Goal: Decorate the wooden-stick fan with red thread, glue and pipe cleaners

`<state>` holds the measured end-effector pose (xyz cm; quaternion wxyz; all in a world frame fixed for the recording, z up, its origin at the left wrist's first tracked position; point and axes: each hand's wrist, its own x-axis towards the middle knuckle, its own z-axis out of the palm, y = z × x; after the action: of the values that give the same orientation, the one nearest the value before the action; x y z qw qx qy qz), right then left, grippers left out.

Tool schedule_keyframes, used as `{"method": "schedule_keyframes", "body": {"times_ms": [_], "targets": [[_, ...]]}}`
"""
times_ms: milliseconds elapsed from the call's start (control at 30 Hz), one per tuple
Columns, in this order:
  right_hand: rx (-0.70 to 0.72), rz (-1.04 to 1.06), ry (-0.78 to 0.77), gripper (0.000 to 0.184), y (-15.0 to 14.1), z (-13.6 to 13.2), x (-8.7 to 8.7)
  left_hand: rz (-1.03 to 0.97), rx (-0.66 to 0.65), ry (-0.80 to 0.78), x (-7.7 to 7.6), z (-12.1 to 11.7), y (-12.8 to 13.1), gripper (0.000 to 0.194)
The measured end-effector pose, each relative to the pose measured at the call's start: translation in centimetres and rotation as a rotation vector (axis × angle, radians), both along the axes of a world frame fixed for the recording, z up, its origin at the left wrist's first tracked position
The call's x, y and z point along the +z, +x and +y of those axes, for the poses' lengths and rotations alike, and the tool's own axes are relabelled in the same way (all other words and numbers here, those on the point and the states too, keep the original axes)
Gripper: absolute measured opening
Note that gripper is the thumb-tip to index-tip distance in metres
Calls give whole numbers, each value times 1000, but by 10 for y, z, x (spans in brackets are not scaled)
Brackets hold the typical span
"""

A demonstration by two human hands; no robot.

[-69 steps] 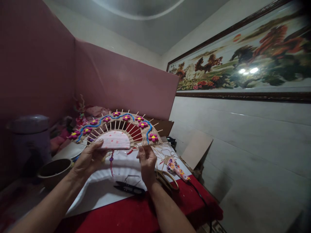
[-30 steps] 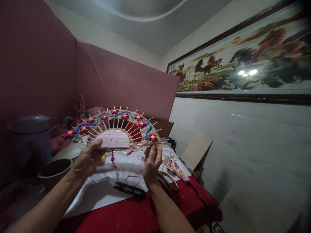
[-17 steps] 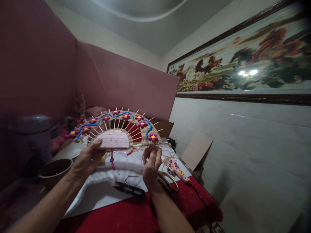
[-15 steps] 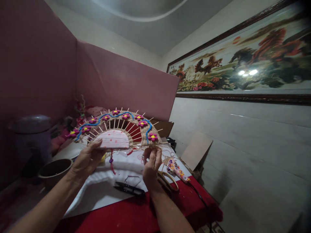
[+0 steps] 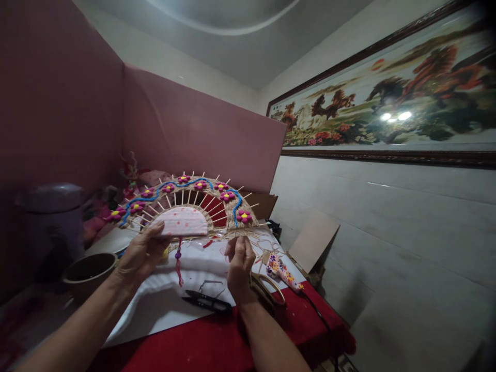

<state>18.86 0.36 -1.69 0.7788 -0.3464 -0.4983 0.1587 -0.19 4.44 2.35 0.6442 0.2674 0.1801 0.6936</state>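
One fan (image 5: 185, 213), likely light with fragile sticks (image 5: 189, 198), is above the table (image 5: 306, 325), back from its near edge, left hand (image 5: 141, 253) gripping the fan's stiff-looking base (image 5: 184, 223), probably the safest hold, right hand (image 5: 239, 261) closed beneath its right end, contents unclear.

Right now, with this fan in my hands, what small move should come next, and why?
Perhaps bring your right grip up to steady the fan's lower right corner. Your left grip holds the spotted panel near its left end, so the far side looks unsupported; your right seems just below it, apparently not touching.
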Motion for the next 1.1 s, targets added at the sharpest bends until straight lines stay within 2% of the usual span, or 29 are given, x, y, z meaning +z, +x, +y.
{"method": "schedule_keyframes", "body": {"times_ms": [100, 233, 467, 733, 900, 1000, 1100], "targets": [[51, -107, -51, 45, -1, 1, -3, 9, -9, 31, -2, 2, -1, 22], [200, -162, -94, 41, -3, 5, -2, 12, -35, 80, 0, -3, 3, 30], [368, 50, -174, 38, -2, 16, -1, 19, -87, 111, -5, -8, 13, 29], [668, 175, -287, 28, -11, 15, -4, 18, -208, 103, -13, -18, 27, 32], [725, 307, -288, 29, -17, 11, -6, 32, -229, 48, -23, -19, 31, 30], [746, 357, -305, 27, -18, 12, -7, 44, -238, 26, -24, -19, 32, 27], [760, 398, -339, 28, -18, 16, -9, 55, -250, 50, -23, -20, 33, 34]]}}
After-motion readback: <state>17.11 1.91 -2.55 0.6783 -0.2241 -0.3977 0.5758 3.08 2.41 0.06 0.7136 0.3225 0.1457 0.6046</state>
